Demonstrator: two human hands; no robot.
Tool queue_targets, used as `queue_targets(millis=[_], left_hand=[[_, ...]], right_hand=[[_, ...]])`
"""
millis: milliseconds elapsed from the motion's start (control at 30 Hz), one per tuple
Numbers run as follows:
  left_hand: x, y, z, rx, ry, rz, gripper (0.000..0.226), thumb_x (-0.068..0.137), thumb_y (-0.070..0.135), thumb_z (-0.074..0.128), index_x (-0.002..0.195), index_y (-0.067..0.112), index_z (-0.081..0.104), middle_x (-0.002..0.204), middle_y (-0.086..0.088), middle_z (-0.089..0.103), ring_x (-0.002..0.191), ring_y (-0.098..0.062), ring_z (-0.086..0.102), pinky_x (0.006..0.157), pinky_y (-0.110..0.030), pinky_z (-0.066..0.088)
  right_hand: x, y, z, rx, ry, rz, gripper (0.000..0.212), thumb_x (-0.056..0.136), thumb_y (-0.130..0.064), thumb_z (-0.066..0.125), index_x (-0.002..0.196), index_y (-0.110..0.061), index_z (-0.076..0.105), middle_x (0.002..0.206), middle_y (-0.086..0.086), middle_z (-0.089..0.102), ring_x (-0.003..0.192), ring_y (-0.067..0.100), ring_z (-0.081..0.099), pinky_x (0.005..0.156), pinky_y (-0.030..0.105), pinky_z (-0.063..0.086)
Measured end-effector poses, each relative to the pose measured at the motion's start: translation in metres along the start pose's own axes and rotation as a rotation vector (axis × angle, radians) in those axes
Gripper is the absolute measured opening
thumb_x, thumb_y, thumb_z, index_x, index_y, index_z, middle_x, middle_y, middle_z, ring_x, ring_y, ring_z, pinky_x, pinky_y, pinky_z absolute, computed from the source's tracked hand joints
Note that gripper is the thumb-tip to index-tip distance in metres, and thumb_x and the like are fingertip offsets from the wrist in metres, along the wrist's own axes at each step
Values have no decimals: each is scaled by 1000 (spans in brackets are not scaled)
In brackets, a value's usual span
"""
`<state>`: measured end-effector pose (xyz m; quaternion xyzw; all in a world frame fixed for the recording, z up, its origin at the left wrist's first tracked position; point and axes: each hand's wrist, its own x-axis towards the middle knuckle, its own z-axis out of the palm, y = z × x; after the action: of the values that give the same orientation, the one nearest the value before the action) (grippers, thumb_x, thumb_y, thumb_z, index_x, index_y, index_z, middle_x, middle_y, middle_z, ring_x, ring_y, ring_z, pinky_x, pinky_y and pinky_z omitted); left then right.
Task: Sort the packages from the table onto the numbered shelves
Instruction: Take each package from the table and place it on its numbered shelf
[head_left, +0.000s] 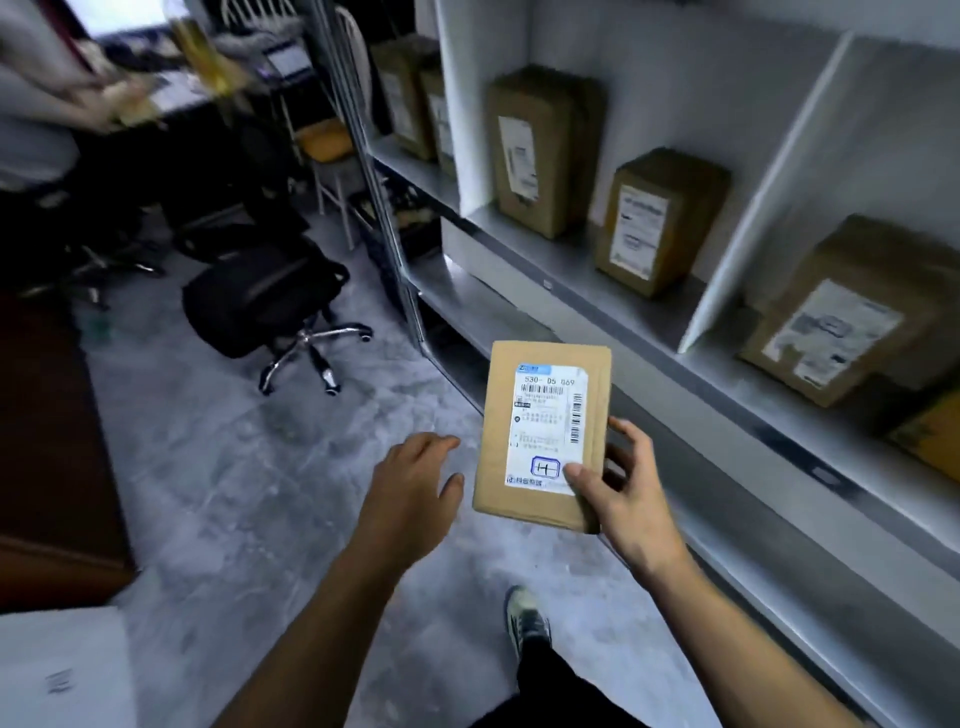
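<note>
I judge the flat brown cardboard package with a white shipping label (543, 436) could twist loose and drop to the grey floor (260, 493): only my right grip (628, 493) has it, pinched at its lower right corner, most of its length unsupported. The other risk is a wrong compartment, since I cannot read any number on the grey metal shelf unit (571, 291). The package rises up and left of that grip, thumb (579, 475) on the label, fingers (631, 436) curled behind the right edge, in the air before the shelf's front edge. My left grip (410, 478) hangs apart, empty, just beside the package's left edge without touching. Beyond, upright brown boxes (660, 218) stand in the compartments
</note>
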<state>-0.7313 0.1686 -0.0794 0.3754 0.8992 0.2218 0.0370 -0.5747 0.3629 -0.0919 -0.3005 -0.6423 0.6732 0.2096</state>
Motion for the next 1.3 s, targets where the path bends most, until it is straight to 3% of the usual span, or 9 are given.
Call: queue_targets(millis=[167, 333, 500, 633, 800, 967, 1133, 1300], left_hand=[[96, -20, -49, 133, 109, -2, 47, 88, 36, 45, 127, 15, 58, 123, -4, 60, 107, -26, 57, 89, -41, 50], [158, -38, -94, 128, 254, -52, 43, 85, 29, 54, 125, 12, 59, 120, -6, 60, 103, -28, 57, 85, -42, 51], [203, -72, -134, 170, 370, -67, 43, 84, 31, 54, 122, 12, 61, 116, -5, 61, 96, -28, 58, 81, -39, 50], [247, -105, -165, 145, 417, -80, 44, 86, 32, 55, 127, 17, 58, 121, 0, 59, 106, -23, 55, 88, -39, 47], [314, -148, -212, 76, 479, 13, 40, 93, 28, 60, 131, 20, 55, 127, 4, 55, 116, -19, 49, 97, -35, 39], [391, -186, -273, 15, 494, 137, 41, 94, 28, 58, 134, 22, 52, 131, 5, 52, 122, -19, 48, 102, -43, 42], [467, -214, -333, -17, 497, 253, 44, 95, 32, 55, 138, 26, 48, 130, 10, 49, 123, -13, 44, 104, -39, 41], [538, -216, -364, -64, 492, 373, 45, 95, 32, 55, 139, 26, 46, 130, 9, 49, 123, -13, 45, 104, -34, 40]], right_hand=[[111, -55, 39, -51, -89, -151, 65, 83, -25, 80, 134, -41, 42, 127, -19, 60, 115, -6, 58, 88, 17, 50], [187, -107, 86, -66, -162, -289, 68, 83, -19, 80, 134, -40, 41, 132, -19, 57, 125, -2, 52, 104, 26, 42], [239, -153, 131, -76, -205, -384, 67, 84, -24, 79, 138, -37, 41, 135, -17, 57, 127, -1, 51, 110, 34, 41], [279, -187, 166, -86, -206, -469, 68, 84, -25, 79, 138, -38, 41, 137, -12, 56, 127, -1, 51, 110, 36, 42], [329, -235, 219, -68, -131, -576, 71, 78, -36, 82, 134, -51, 40, 142, -10, 53, 130, 1, 50, 112, 42, 43], [368, -296, 276, -52, -4, -680, 66, 78, -40, 79, 122, -67, 38, 134, -16, 57, 125, 3, 54, 107, 49, 47], [406, -356, 317, -54, 138, -773, 65, 86, -21, 77, 125, -56, 38, 129, -14, 58, 118, 0, 59, 106, 39, 49], [446, -396, 325, -189, 321, -821, 71, 79, -43, 79, 135, -48, 36, 140, -7, 53, 131, 7, 51, 111, 45, 44]])
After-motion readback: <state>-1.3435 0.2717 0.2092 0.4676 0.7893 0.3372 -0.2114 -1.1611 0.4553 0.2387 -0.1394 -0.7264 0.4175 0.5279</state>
